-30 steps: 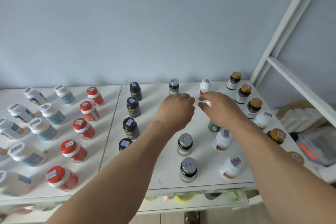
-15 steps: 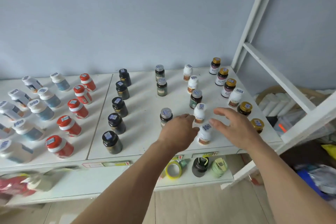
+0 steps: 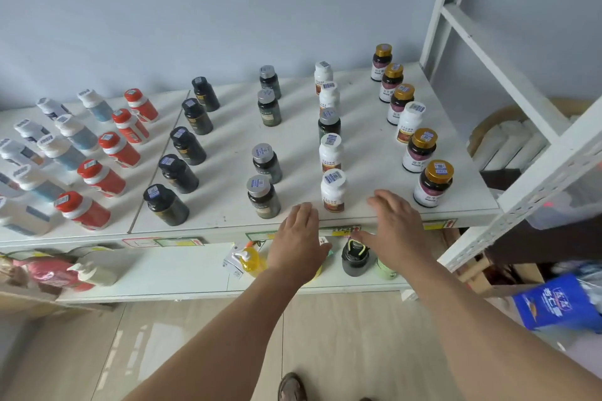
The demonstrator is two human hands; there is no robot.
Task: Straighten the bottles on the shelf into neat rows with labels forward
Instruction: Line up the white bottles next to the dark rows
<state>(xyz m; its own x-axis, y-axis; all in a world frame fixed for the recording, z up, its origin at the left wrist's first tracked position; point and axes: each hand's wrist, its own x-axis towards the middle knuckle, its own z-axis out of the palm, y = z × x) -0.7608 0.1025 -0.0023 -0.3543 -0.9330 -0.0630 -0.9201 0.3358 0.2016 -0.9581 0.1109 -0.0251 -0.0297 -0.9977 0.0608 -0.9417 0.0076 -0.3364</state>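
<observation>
Both hands hang open and empty at the front edge of the shelf (image 3: 374,153), palms down, fingers loosely spread, holding nothing. The left hand (image 3: 298,239) and the right hand (image 3: 395,231) sit apart, with a gap between them, and the front white bottle (image 3: 333,190) stands just beyond that gap, a little nearer the left fingertips than the right, touched by neither.

That bottle heads a file running straight away from the person toward the wall: behind it a second white bottle (image 3: 330,153), then a dark silver-capped bottle (image 3: 329,124) out of kind with its neighbours, then two more white ones. So the row's long axis points away from the hands, not across them. All stand upright.

To the left, the silver-capped row (image 3: 263,196) has a clear gap in the middle; to the right, the gold-capped row (image 3: 433,184) holds a stray white-capped bottle (image 3: 410,122).

Judging from this, the misplaced dark bottle lies dead ahead, third in line, roughly equal reach for either hand; reaching it means passing over two upright bottles, which could be knocked.
</observation>
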